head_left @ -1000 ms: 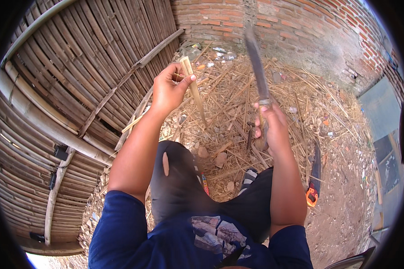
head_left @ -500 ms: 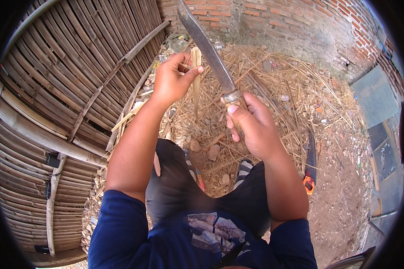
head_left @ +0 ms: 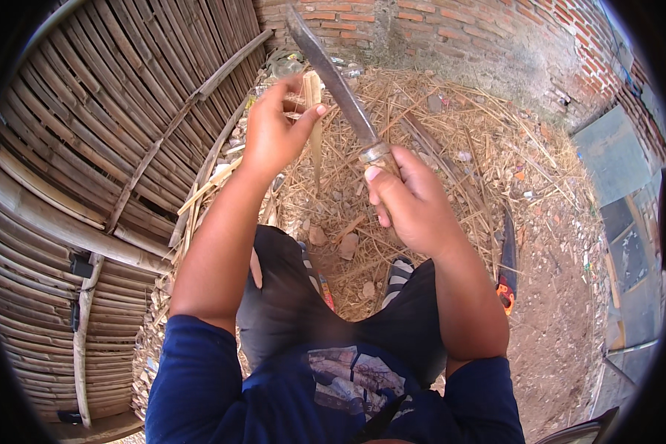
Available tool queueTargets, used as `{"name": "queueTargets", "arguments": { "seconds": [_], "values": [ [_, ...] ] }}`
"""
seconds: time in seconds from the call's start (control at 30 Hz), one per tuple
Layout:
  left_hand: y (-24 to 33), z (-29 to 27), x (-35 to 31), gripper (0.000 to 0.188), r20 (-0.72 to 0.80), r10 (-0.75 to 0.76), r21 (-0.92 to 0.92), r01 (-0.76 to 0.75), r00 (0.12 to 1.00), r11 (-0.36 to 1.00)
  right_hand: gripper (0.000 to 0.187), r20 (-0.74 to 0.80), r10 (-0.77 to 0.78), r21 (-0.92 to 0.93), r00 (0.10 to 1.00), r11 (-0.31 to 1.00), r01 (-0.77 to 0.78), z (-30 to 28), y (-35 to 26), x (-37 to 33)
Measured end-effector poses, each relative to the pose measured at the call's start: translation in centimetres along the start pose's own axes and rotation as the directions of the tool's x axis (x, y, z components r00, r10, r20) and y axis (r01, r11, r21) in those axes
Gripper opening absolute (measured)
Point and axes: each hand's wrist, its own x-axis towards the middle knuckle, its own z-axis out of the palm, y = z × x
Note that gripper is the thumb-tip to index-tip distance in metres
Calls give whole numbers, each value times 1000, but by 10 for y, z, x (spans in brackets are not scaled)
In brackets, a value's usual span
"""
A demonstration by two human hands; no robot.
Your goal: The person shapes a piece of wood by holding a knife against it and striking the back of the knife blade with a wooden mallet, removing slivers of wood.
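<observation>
My right hand is wrapped round the wooden handle of a machete. Its long dark blade points up and to the left, toward the brick wall. Left of the blade, my left hand holds a thin pale bamboo strip near its upper end, between thumb and fingers. The strip hangs down to a narrow tip. Blade and strip appear close together near the top, but I cannot tell whether they touch. The fingertips of my left hand are slightly blurred.
Split-bamboo slats form a wall on the left; a brick wall stands ahead. Shavings and sticks litter the ground. A handsaw with an orange handle lies at the right. Grey panels lean at the far right.
Both hands, with the machete and the bamboo strip, have shifted slightly left in the picture. The fingers of my left hand have spread a little around the strip.
</observation>
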Motion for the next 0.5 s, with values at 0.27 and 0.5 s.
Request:
{"name": "queueTargets", "arguments": {
  "seconds": [0.27, 0.5],
  "values": [
    [54, -13, -99, 50, 371, -550, -550, 654, 748, 519, 93, -85, -222, -200, 971, 959, 201, 49, 0, -7],
    [88, -42, -82, 43, 477, -473, -609, 666, 741, 430, 99, -116, -273, -145, 955, 956, 256, 91, 3, -14]
  ]
}}
